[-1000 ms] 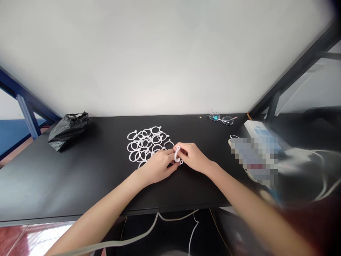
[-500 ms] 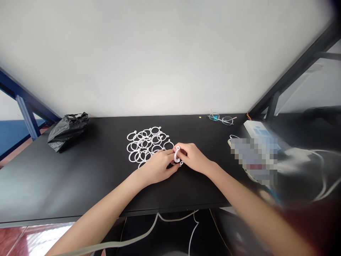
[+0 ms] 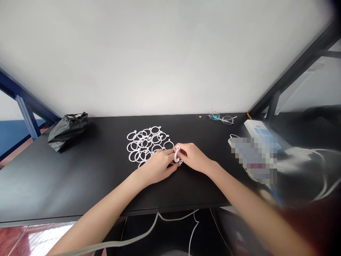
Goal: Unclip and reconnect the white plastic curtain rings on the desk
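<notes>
Between my two hands a white curtain ring (image 3: pixel 175 156) stands nearly edge-on, its small eyelet at the top. My right hand (image 3: pixel 195 158) is closed, pinching this ring between thumb and fingers. From the left, my left hand (image 3: pixel 160 163) is closed with its fingertips on the same ring. A second small eyelet (image 3: pixel 180 162) shows just below; the rest of that piece is hidden by my fingers. Several more white curtain rings (image 3: pixel 145 143) lie overlapping on the black table (image 3: pixel 106 185), behind and left of my left hand, which covers a few of them.
A crumpled black plastic bag (image 3: pixel 68 131) lies at the back left. Eyeglasses (image 3: pixel 221 118) rest near the wall. On the right are a white box (image 3: pixel 253 127), a pixelated object (image 3: pixel 253 161) and white cables (image 3: pixel 322 170). Another white cable (image 3: pixel 157 218) hangs at the front edge.
Both hands keep almost the same place and grip on the ring. The lower eyelet has shifted very slightly up and left.
</notes>
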A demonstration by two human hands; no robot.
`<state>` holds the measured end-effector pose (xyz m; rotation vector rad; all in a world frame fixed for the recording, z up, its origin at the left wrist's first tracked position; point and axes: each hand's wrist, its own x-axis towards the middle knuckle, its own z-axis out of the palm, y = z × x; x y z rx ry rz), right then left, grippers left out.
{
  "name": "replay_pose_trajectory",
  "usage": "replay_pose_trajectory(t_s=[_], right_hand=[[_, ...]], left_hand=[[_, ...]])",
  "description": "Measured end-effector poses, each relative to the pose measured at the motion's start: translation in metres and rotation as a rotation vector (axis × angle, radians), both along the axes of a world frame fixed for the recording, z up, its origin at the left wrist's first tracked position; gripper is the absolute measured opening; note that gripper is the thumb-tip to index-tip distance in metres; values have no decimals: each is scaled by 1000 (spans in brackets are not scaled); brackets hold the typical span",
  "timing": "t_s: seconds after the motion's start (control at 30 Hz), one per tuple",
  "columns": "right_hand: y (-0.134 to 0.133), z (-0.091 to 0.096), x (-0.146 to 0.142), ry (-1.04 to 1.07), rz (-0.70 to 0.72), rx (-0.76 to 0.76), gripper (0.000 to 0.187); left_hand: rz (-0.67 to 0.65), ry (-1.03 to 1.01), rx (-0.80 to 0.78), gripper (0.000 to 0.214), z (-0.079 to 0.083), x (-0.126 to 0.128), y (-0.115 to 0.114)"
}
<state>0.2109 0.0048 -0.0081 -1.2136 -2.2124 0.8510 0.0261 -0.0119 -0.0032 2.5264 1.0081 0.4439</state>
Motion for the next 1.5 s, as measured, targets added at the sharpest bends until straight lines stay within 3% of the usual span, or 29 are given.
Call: replay_pose_trajectory(t_s=[0.6, 1.5], right_hand=[[1, 2, 1, -54, -4, 3, 15], [1, 2, 1, -68, -1, 21, 13]], left_hand=[[13, 88, 96, 11, -4, -2, -1], [11, 103, 97, 12, -3, -2, 0]])
